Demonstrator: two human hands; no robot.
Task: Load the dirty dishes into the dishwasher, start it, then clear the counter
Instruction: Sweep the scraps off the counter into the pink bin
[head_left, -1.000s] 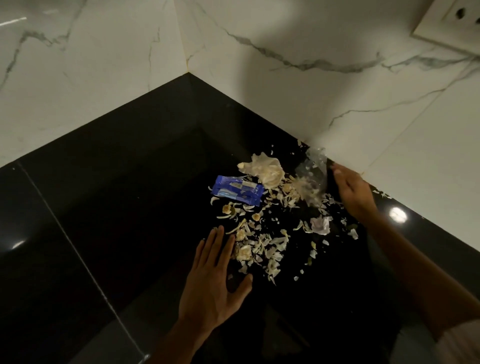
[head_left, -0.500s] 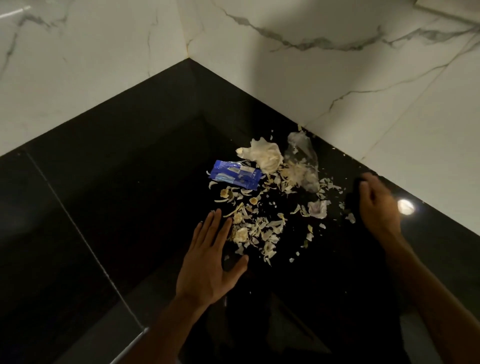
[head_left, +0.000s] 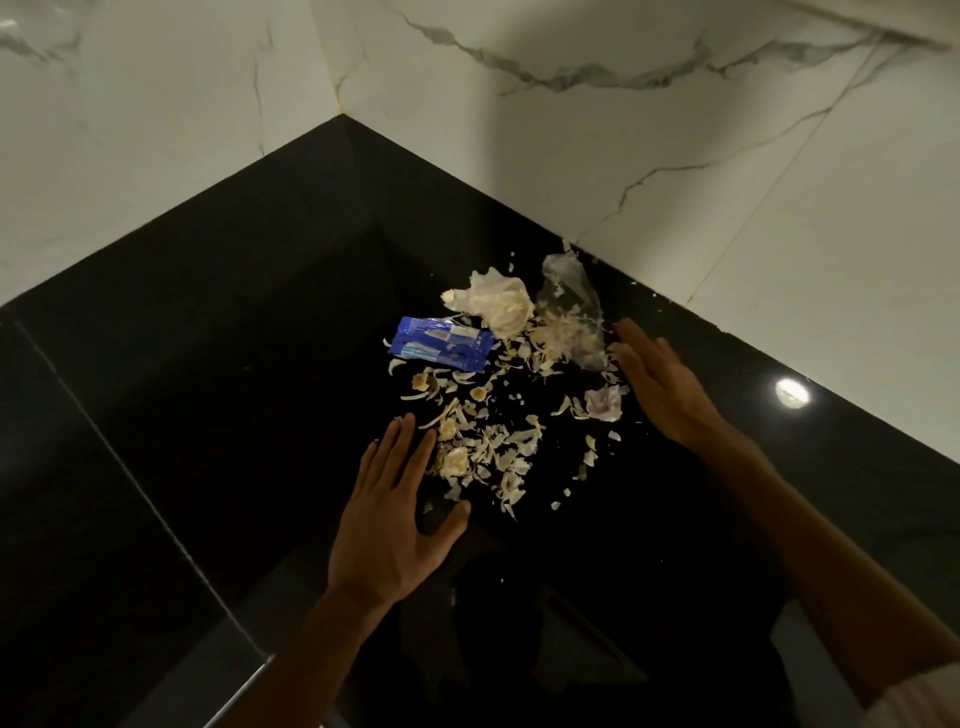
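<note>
- The left hand (head_left: 387, 525) lies flat on the black bench (head_left: 218, 374), fingers straight and together, thumb spread out to the right, holding nothing. Its fingertips point to about 1 o'clock and touch the near-left edge of the scraps.
- The peel scraps (head_left: 493, 447) lie scattered between the two hands, from the left fingertips away toward 1 o'clock. The scatter runs roughly from 7 o'clock to 1 o'clock. I judge this litter to be what the counter-clearing step is about, and that the coming move turns on the hands closing in on it from both sides.
- The right hand (head_left: 660, 384) stands on its edge at the 3 o'clock side of the scraps, fingers straight and relaxed, palm facing left toward the litter, gripping nothing. A pale crumpled bit (head_left: 604, 402) lies just beside its palm.
- The left hand is nearer the loose peels; the right hand is nearer the bag and the crumpled bit.
- The blue wrapper (head_left: 441, 345) lies flat at 12 o'clock from the left hand, long axis running from 10 o'clock to 4 o'clock, apart from both hands.
- The white husk (head_left: 498, 301) sits just beyond the wrapper's right end.
- The clear plastic bag (head_left: 571, 312) lies farthest, near the marble wall (head_left: 779, 234), just beside the right fingertips. It looks to hold some peel shreds; how much, I cannot tell.
</note>
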